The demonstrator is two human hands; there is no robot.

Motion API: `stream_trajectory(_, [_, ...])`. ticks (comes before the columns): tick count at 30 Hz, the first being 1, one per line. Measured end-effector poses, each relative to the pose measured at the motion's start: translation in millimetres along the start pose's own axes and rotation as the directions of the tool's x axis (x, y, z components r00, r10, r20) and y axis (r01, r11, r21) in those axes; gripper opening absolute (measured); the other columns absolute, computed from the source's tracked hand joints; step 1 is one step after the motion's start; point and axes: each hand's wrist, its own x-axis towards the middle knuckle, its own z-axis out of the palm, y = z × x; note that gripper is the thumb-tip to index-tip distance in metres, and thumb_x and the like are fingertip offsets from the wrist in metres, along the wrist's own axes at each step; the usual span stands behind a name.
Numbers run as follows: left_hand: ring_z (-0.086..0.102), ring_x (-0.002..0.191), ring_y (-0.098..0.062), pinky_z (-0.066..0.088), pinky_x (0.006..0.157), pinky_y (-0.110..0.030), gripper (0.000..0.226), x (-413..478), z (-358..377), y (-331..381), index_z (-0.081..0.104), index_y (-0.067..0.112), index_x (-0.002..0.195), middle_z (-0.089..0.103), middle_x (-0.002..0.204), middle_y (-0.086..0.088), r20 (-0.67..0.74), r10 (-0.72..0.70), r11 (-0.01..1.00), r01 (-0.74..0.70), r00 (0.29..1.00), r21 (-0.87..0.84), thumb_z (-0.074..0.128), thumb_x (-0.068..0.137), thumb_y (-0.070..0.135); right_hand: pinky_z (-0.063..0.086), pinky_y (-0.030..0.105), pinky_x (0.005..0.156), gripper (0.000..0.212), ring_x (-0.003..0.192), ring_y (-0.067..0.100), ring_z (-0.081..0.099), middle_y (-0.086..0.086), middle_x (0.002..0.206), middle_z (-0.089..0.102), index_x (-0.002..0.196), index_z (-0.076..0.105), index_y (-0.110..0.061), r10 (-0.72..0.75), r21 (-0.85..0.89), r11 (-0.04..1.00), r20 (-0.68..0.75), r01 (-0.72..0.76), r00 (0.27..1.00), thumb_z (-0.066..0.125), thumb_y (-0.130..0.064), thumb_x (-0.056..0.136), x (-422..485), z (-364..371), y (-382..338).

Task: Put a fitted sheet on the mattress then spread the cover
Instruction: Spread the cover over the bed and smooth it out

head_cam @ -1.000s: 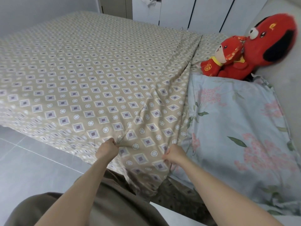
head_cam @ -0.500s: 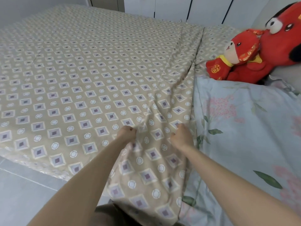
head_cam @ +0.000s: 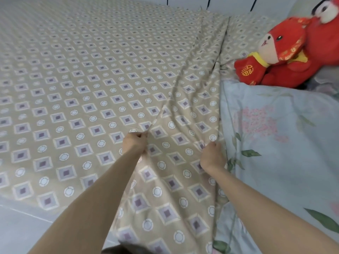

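Note:
A beige cover (head_cam: 88,85) printed with diamonds and circles lies spread over most of the bed. Its near right part is bunched into a long fold that runs from the far edge down to my hands. My left hand (head_cam: 134,143) grips the left side of that fold. My right hand (head_cam: 212,155) grips the cover's right edge where it meets the floral bedding. Between my forearms the cloth hangs loosely down toward me.
A light blue floral pillow or quilt (head_cam: 282,143) fills the right side of the bed. Two red plush toys (head_cam: 278,55) sit at the far right against it. Pale tiled floor (head_cam: 20,226) shows at the lower left, white cupboard doors (head_cam: 187,0) at the top.
Both hands have carried the gripped cover away from the near bed edge, up onto the mattress. The view has moved closer over the bed.

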Motion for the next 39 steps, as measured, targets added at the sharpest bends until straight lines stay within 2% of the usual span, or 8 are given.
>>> stream_trajectory(4, [0.066, 0.083, -0.029, 0.048, 0.068, -0.029, 0.024, -1, 4, 3, 0.073, 0.017, 0.084, 0.067, 0.081, -0.008, -0.034, -0.048, 0.993, 0.052, 0.998, 0.103, 0.055, 0.089, 0.031, 0.044, 0.039, 0.094, 0.039, 0.117, 0.034, 0.051, 0.018, 0.137, 0.040, 0.133, 0.039, 0.002, 0.020, 0.056, 0.998, 0.048, -0.023, 0.999, 0.042, -0.007, 0.095, 2, -5, 1])
stream_trajectory(8, [0.064, 0.085, -0.028, 0.044, 0.067, -0.028, 0.029, 10, -1, 23, 0.065, 0.006, 0.086, 0.063, 0.081, -0.009, 0.123, 0.019, 0.971, -0.048, 0.992, 0.236, 0.052, 0.088, 0.032, 0.044, 0.039, 0.092, 0.039, 0.117, 0.034, 0.052, 0.017, 0.134, 0.045, 0.131, 0.041, 0.001, 0.031, 0.149, 0.988, 0.025, -0.034, 0.999, 0.045, -0.014, 0.095, 3, -10, 1])
stream_trajectory(13, [0.051, 0.056, -0.022, 0.038, 0.053, -0.023, 0.040, 31, 14, 41, 0.055, 0.013, 0.061, 0.052, 0.057, -0.003, 0.188, -0.007, 0.998, -0.004, 0.982, 0.061, 0.051, 0.093, 0.036, 0.034, 0.042, 0.102, 0.037, 0.125, 0.033, 0.036, 0.012, 0.137, 0.039, 0.130, 0.041, -0.013, -0.141, 0.116, 0.978, -0.230, 0.171, 0.963, 0.046, -0.016, 0.094, 19, -10, -9])
stream_trajectory(17, [0.050, 0.054, -0.019, 0.035, 0.047, -0.021, 0.033, 43, 26, 63, 0.060, 0.015, 0.080, 0.055, 0.066, -0.003, 0.216, 0.006, 0.999, 0.005, 0.976, -0.049, 0.049, 0.095, 0.042, 0.016, 0.049, 0.113, 0.055, 0.138, 0.037, 0.015, 0.008, 0.158, 0.007, 0.150, 0.017, -0.024, -0.034, 0.108, 0.993, -0.075, 0.042, 0.997, 0.037, -0.027, 0.099, 36, -3, -17])
stream_trajectory(22, [0.053, 0.066, -0.018, 0.048, 0.075, -0.026, 0.024, 65, 35, 85, 0.060, 0.021, 0.072, 0.059, 0.076, -0.002, 0.187, -0.053, 0.945, 0.110, 0.981, -0.307, 0.065, 0.087, 0.039, -0.002, 0.049, 0.115, 0.056, 0.146, 0.025, -0.016, -0.003, 0.156, -0.029, 0.148, -0.019, -0.038, -0.054, 0.084, 0.995, -0.042, 0.057, 0.998, 0.011, -0.039, 0.101, 33, 26, -7])
stream_trajectory(27, [0.052, 0.043, -0.018, 0.048, 0.049, -0.023, 0.031, 73, 31, 58, 0.064, 0.017, 0.070, 0.057, 0.057, -0.002, 0.022, -0.143, 0.933, 0.142, 0.989, -0.332, 0.060, 0.091, 0.040, 0.000, 0.048, 0.115, 0.055, 0.145, 0.024, -0.020, -0.005, 0.155, -0.031, 0.147, -0.021, -0.041, -0.052, 0.058, 0.997, -0.064, 0.055, 0.997, 0.008, -0.040, 0.101, 34, 30, -6])
stream_trajectory(31, [0.054, 0.044, -0.019, 0.057, 0.061, -0.030, 0.031, 74, 32, 57, 0.068, 0.013, 0.080, 0.059, 0.057, -0.002, 0.017, -0.072, 0.974, 0.074, 0.997, -0.216, 0.059, 0.091, 0.040, 0.000, 0.047, 0.115, 0.055, 0.145, 0.023, -0.021, -0.004, 0.155, -0.031, 0.147, -0.021, -0.041, -0.048, 0.045, 0.998, -0.048, 0.050, 0.998, 0.009, -0.040, 0.101, 34, 29, -7])
stream_trajectory(39, [0.059, 0.070, -0.022, 0.042, 0.059, -0.027, 0.046, 14, 8, 8, 0.059, 0.015, 0.077, 0.061, 0.067, 0.000, 0.153, 0.167, 0.962, -0.195, 0.974, 0.189, 0.054, 0.085, 0.060, -0.009, 0.044, 0.115, 0.054, 0.143, 0.020, -0.026, -0.002, 0.154, -0.033, 0.147, -0.022, -0.039, -0.122, 0.034, 0.992, 0.040, 0.121, 0.992, 0.008, -0.041, 0.101, 24, 22, 0])
